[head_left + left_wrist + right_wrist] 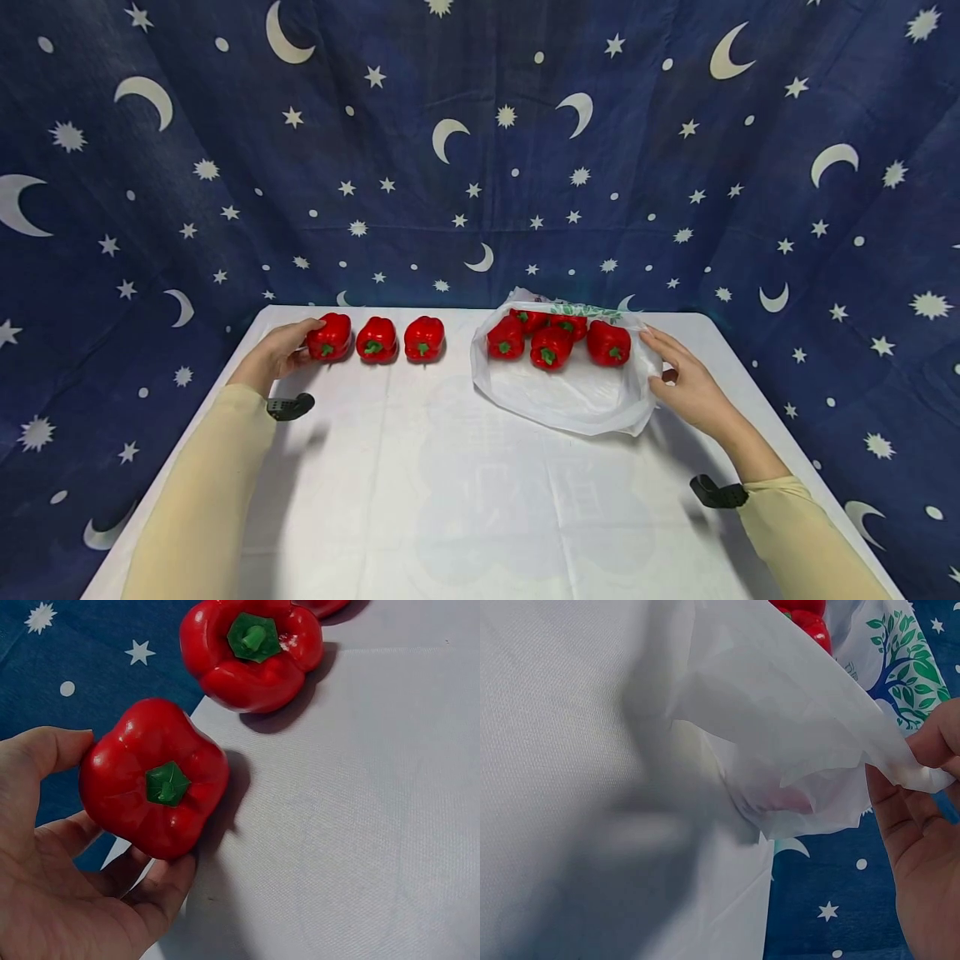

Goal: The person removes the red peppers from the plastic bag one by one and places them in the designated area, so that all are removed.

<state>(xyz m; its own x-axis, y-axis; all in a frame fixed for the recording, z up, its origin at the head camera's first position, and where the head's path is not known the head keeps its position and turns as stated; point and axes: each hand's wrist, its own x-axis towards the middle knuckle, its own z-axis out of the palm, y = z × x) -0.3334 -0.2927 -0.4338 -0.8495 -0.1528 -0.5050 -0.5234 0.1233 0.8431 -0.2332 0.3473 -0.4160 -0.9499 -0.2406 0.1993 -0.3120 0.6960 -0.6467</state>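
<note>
Head view, largest entry first: one navy backdrop point(480, 125), moon-and-star print, running from 9 through 12 to 3 o'clock. One white surface point(450, 500) before it. One white plastic bag point(581, 398), mouth open, at the surface's 1 o'clock. One right hand point(690, 383), at the bag's 3 o'clock, fingers pinching its rim. One left hand point(281, 350), at the surface's 10 o'clock, fingers grasping the leftmost red pepper point(330, 337). Two loose peppers point(377, 342), in a row towards 3 o'clock from it. Five bagged peppers point(551, 348), between the bag's 10 and 2 o'clock.
</note>
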